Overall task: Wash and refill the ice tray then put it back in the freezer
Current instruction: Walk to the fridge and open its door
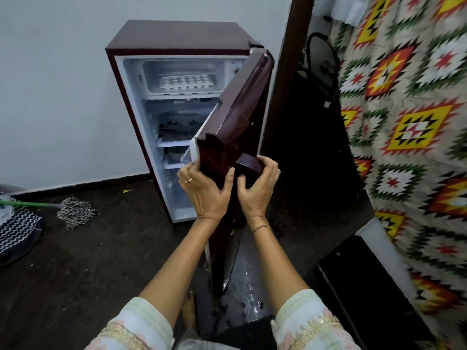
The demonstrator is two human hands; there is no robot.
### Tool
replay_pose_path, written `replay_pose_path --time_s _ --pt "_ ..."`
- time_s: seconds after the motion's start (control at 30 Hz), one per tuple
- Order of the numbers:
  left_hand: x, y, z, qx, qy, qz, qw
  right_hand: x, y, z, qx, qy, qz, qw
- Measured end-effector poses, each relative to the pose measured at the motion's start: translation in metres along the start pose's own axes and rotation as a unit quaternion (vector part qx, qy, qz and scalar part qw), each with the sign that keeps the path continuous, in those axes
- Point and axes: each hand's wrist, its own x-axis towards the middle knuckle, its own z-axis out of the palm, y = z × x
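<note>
Both hands are on the fridge door (235,114), which stands part open w/ its outer face toward me. L hand (202,190) grips the door's free edge: fingers wrapped round to the inner side, thumb pressed flat on the maroon front. A gold ring (188,180) shows on one finger. R hand (255,190) is just beside it, fingers curled over the top of the handle (249,164), thumb tucked under. Thin bracelet (261,227) on that wrist.

The tray (187,82) isn't in my hands. It's white, lying flat on the floor of the freezer (182,64), the top compartment of the fridge (177,34), long side facing out. Can't tell if its cells hold water or ice. Freezer front is open. Shelves (174,144) below it hold some dark stuff, too blurry to name.

Fridge stands on the dark floor (75,261) against a pale wall (50,84). On my left a mop (75,213) w/ a green stick lies on the floor, near a zigzag-print cushion (17,228) at the frame edge. On my right hangs a bright geometric cloth (404,122). My bare foot (188,309) shows between my forearms, down by the door's bottom corner.
</note>
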Motion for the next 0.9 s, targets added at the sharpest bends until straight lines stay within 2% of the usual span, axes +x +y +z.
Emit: replay_pose_path --time_s 0.13,0.23,0.3,0.4,0.5,0.67,0.8,0.9 --pt "-0.007 0.015 0.011 -0.08 -0.009 0.051 0.995 0.004 -0.001 -0.021 -0.026 0.029 -0.02 0.999" --pt "-0.015 0.038 0.014 -0.181 -0.051 0.051 0.981 0.011 -0.006 -0.033 -0.066 0.038 -0.057 0.995" --pt "-0.021 0.044 0.019 -0.194 -0.074 0.081 0.975 0.014 -0.007 -0.042 -0.074 0.035 -0.078 0.994" --pt "-0.033 0.036 0.031 -0.179 -0.115 0.135 0.968 0.019 -0.008 -0.055 -0.027 0.039 -0.084 0.995" --pt "-0.04 0.042 0.034 -0.155 -0.121 0.164 0.967 0.028 -0.017 -0.064 -0.011 0.049 -0.103 0.993" --pt "-0.017 0.071 0.043 -0.095 -0.107 0.234 0.962 0.047 -0.031 -0.07 -0.082 0.131 -0.103 0.983" --pt "-0.004 0.092 0.066 -0.03 -0.149 0.305 0.94 0.067 -0.019 -0.086 -0.154 0.208 -0.068 0.964" --pt "-0.001 0.107 0.089 -0.061 -0.159 0.331 0.928 0.082 0.0 -0.103 -0.142 0.219 -0.065 0.963"
